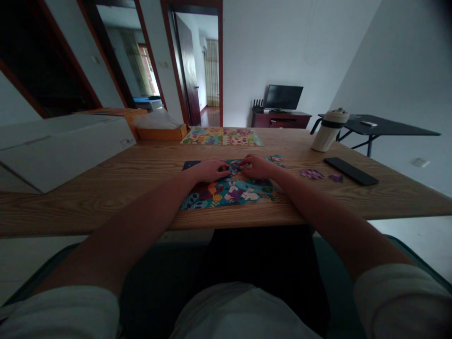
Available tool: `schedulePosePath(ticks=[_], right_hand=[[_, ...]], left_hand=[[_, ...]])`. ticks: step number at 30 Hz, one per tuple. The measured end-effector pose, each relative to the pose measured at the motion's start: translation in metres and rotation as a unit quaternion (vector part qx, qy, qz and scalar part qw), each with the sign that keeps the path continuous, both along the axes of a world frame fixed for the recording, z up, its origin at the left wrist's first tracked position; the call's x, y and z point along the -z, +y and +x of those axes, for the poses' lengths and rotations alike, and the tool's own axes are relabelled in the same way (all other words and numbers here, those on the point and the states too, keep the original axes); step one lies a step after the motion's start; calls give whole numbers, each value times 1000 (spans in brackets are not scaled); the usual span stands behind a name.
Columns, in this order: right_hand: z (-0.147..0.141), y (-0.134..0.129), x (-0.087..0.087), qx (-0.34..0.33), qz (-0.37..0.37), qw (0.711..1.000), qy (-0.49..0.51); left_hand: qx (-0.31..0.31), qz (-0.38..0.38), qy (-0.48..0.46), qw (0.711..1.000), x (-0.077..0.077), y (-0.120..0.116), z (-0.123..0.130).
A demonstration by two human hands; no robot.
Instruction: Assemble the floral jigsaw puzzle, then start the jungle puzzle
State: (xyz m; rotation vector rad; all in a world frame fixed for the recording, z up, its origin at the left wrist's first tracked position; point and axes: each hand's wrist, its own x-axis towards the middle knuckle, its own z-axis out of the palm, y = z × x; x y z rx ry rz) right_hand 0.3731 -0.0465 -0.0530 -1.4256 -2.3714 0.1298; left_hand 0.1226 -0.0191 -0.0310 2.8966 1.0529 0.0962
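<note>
A partly assembled jigsaw puzzle [226, 194], teal with white rabbits, leaves and flowers, lies flat near the table's front edge. Over its upper left part rests my left hand [212, 170], with thumb and fingers bent towards each other at the puzzle surface; whatever is between them is hidden. My right hand [257, 167] lies over the upper right part, fingertips closed in a pinch on what looks like a small puzzle piece at the middle. Both hands cover some of the picture. Loose blue puzzle pieces [275, 158] lie just beyond my right hand.
Purple puzzle pieces [311, 174] and a black phone [351, 171] lie to the right, with a cream jug [330, 130] behind them. A colourful picture sheet [222, 136] lies at the back. On the left stand a white box [70, 146] and an orange tray [162, 133].
</note>
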Motion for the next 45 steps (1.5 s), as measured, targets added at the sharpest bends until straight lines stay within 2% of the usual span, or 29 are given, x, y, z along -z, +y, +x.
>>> schedulePosePath(ticks=[6, 15, 19, 25, 37, 41, 45], right_hand=[[-3, -9, -10, -15, -48, 999, -16], [-3, -5, -6, 37, -118, 992, 3], [-6, -6, -6, 33, -84, 996, -2], [-13, -11, -10, 52, -37, 998, -19], [-9, -3, -4, 14, -15, 999, -42], [-9, -2, -3, -2, -6, 999, -52], [-8, -3, -3, -10, -2, 999, -53]], left_hand=[[12, 14, -7, 1000, 2, -1, 1], [20, 10, -15, 1000, 2, -1, 1], [26, -5, -24, 999, 2, 0, 0], [-17, -21, -38, 999, 2, -1, 0], [33, -11, -21, 999, 2, -1, 1], [60, -30, -17, 998, 1, -2, 1], [58, -38, -20, 997, -1, -4, 1]])
